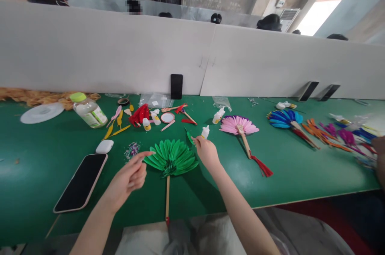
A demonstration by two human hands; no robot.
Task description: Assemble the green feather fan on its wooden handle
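A green feather fan [172, 158] lies on the green table in front of me, its feathers spread and its wooden handle pointing toward me over the edge. At the fan's left side is my left hand [132, 175], index finger stretched toward the outer feathers and the other fingers loosely curled, with nothing seen in it. Whether that fingertip touches the feathers I cannot tell. Above the fan's right side, my right hand [207, 151] pinches a single loose green feather [189, 135]. Just behind it stands a small white glue bottle [205, 131].
A phone [81, 183], a white case [104, 146] and a green-capped bottle [90, 111] are at left. Red feathers [140, 115] and glue bottles lie behind the fan. A pink fan [240, 126] and a blue fan [285, 119] lie right. A white partition [120, 54] borders the back.
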